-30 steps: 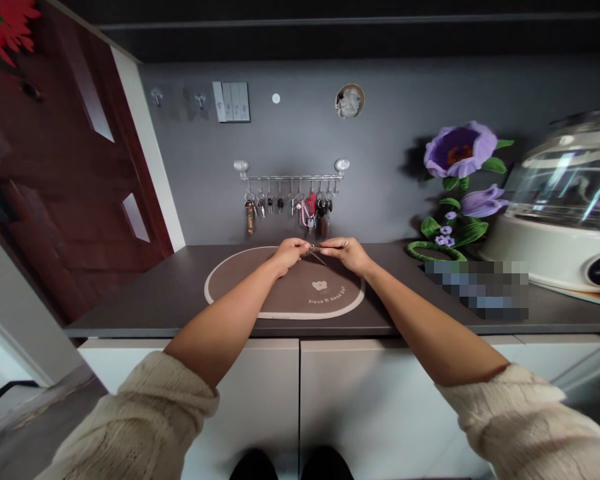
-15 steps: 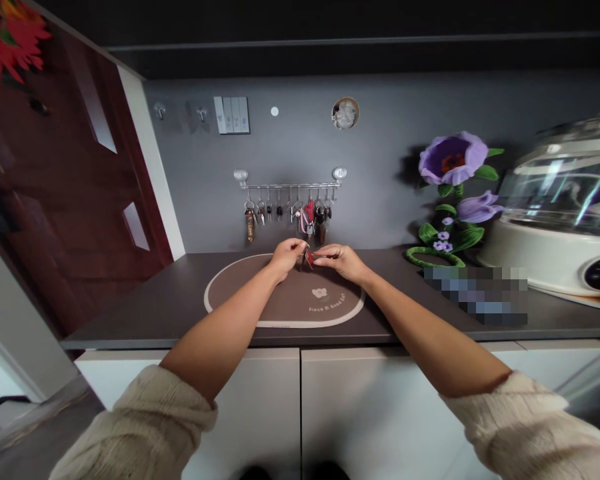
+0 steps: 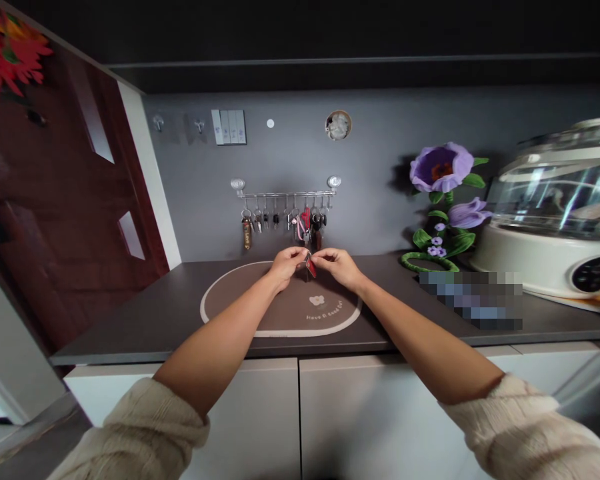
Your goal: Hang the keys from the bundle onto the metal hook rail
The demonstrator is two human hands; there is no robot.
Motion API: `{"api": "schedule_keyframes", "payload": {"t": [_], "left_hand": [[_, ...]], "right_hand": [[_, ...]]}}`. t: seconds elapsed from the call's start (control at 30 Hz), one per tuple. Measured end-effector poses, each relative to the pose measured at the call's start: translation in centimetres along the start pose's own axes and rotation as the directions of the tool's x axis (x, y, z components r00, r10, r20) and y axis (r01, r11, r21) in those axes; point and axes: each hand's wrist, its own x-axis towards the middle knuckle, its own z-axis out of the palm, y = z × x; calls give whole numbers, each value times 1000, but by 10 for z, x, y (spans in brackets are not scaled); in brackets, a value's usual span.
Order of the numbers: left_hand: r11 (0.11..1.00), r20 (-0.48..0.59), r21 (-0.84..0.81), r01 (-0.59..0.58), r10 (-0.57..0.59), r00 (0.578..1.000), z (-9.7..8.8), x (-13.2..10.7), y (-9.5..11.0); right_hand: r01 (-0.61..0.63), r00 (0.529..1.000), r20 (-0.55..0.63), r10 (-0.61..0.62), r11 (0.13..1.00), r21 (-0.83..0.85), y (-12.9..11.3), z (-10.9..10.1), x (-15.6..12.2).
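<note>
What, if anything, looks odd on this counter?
A pixelated patch on the dark countertop, right of the oval mat, hides whatever lies there; it looks odd because the rest of the picture is sharp.

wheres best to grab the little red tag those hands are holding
Best pinched low on its flat red body from the front, across the broad faces. It looks thin and narrow, and its top sits between the left hand and right hand, so the lower end seems free.

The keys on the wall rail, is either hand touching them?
No, the left hand and right hand are below the key rail, over the placemat.
</note>
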Motion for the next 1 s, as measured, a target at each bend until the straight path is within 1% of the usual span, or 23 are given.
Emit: {"api": "schedule_keyframes", "payload": {"t": [0.17, 0.37, 0.5, 0.67, 0.8, 1.0], "left_hand": [[1000, -13, 10, -2, 2, 1000, 1, 1, 0], [1000, -26, -11, -7, 7, 1000, 3, -1, 1], [1000, -20, 6, -8, 8, 1000, 5, -3, 1], [1000, -8, 27, -16, 16, 1000, 5, -3, 1], [999, -7, 48, -24, 25, 1000, 4, -4, 1], [986, -46, 162, -30, 38, 998, 3, -8, 3]], "right_hand": [[11, 999, -39, -11, 1000, 14, -4, 1, -1], [-61, 996, -55, 69, 988, 139, -3, 5, -1], [-66, 995, -65, 76, 986, 153, -1, 5, 0], [-55, 992, -109, 69, 991, 125, -2, 1, 1], [-49, 991, -116, 64, 991, 125, -1, -3, 3], [-29, 976, -206, 69, 981, 189, 2, -12, 9]]}}
